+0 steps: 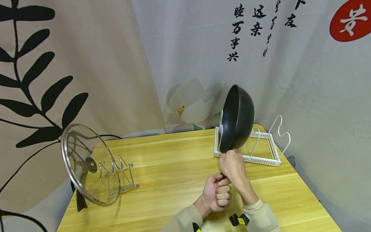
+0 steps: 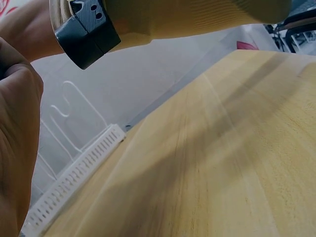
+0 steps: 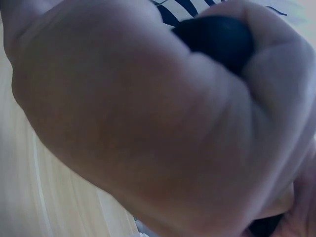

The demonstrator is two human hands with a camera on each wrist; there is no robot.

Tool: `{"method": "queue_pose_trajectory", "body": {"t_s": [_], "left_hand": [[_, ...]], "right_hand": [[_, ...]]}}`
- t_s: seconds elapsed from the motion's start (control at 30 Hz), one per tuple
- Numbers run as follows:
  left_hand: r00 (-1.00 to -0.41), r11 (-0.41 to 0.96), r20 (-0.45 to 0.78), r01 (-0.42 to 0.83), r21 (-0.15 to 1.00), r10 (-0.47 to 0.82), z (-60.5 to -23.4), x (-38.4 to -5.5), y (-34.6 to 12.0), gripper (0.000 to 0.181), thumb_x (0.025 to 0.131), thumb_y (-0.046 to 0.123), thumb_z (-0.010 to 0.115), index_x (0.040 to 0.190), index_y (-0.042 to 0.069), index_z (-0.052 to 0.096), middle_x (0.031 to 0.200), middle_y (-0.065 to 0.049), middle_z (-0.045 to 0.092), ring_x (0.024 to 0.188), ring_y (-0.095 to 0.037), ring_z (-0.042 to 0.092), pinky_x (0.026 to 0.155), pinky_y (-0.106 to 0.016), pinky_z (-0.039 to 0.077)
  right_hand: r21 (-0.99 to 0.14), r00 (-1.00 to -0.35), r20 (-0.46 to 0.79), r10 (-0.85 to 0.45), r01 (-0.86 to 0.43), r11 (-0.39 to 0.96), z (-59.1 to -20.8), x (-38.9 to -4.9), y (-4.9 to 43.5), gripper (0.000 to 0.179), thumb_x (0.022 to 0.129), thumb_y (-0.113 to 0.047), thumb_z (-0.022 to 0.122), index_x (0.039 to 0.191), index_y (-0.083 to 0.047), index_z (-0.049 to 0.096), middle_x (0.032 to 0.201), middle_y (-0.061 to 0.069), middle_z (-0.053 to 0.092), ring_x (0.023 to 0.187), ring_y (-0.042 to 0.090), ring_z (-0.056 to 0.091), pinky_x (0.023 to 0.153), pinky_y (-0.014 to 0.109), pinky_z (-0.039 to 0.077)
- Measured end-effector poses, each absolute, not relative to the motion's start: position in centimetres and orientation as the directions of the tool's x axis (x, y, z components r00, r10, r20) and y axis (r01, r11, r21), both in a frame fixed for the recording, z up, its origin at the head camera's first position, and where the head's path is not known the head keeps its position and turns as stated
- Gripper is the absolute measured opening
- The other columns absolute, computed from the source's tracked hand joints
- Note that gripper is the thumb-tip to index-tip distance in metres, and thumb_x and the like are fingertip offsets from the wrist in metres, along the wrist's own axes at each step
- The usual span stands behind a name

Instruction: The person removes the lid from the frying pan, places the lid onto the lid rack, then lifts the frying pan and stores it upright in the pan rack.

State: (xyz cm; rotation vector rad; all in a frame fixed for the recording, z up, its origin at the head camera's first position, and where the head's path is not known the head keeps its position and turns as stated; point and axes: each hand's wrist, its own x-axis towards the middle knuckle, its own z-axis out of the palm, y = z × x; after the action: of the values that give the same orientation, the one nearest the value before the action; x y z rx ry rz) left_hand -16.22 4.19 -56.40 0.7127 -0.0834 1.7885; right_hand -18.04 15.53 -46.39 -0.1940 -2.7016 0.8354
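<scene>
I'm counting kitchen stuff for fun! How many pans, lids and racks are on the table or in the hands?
Pan: 1, held by the left hand and right hand
Lid: 1
Metal rack: 1
White rack: 1
Total: 4

Beige sleeves, black-yellow wrist cameras

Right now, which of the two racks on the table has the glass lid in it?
The metal wire rack at the table's left holds the glass lid. The white rack at the far right holds none.
</scene>
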Motion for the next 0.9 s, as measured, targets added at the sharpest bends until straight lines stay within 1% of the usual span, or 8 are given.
{"method": "queue_pose_trajectory", "body": {"t_s": [0.2,0.5,0.9], "left_hand": [[-0.175,-0.349,0.494,-0.893,0.284,0.852,-56.52,-16.08,4.21,0.036,0.111,0.038,0.046,0.079,0.024,0.038,0.059,0.011,0.018,0.047,-0.006,0.007,0.043,-0.022,0.006],[-0.178,-0.347,0.489,-0.895,0.281,0.854,-56.90,-16.14,4.13,0.036,0.110,0.039,0.048,0.078,0.024,0.038,0.058,0.011,0.017,0.046,-0.005,0.008,0.043,-0.022,0.006],[-0.194,-0.351,0.481,-0.899,0.262,0.855,-57.04,-15.90,4.09,0.036,0.110,0.039,0.047,0.078,0.024,0.039,0.058,0.012,0.018,0.047,-0.005,0.008,0.043,-0.021,0.006]], "right_hand": [[-0.562,-0.943,0.256,0.211,0.032,0.827,-46.65,-18.06,15.55,0.039,0.096,-0.008,0.054,0.058,-0.012,0.055,0.065,0.019,0.066,0.061,0.041,0.068,0.056,0.057,0.053],[-0.553,-0.947,0.251,0.201,0.030,0.833,-47.13,-18.25,15.54,0.039,0.096,-0.007,0.054,0.058,-0.013,0.053,0.062,0.015,0.063,0.058,0.037,0.064,0.054,0.053,0.051],[-0.553,-0.950,0.247,0.193,0.025,0.833,-47.40,-18.28,15.55,0.037,0.095,-0.006,0.054,0.058,-0.012,0.054,0.064,0.017,0.065,0.059,0.039,0.066,0.055,0.055,0.051]]}}
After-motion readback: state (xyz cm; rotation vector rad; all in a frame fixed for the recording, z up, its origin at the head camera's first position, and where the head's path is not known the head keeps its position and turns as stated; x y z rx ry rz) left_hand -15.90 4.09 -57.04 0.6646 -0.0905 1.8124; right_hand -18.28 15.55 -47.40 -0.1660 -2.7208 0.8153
